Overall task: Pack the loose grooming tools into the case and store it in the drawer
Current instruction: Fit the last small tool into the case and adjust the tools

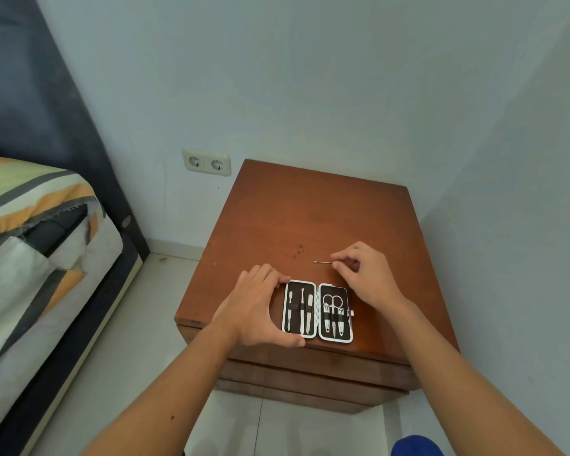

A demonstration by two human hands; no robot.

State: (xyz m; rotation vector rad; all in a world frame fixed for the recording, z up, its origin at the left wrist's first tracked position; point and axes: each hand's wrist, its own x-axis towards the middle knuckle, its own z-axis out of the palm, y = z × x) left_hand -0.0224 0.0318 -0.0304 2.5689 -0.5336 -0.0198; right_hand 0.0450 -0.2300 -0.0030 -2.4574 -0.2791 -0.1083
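The grooming case (317,311) lies open flat near the front edge of the brown nightstand (313,222). Its left half holds three slim metal tools under a strap. Its right half holds scissors and clippers. My left hand (260,306) grips the case's left edge, thumb at the lower corner. My right hand (364,274) is just behind the case and pinches one end of a thin metal tool (323,261), whose tip points left just above the tabletop. The drawer fronts (313,373) below the top are closed.
A bed (30,245) with a striped cover and dark headboard stands to the left across a strip of tiled floor. A double wall socket (206,162) is behind the nightstand. Walls close in at the back and right.
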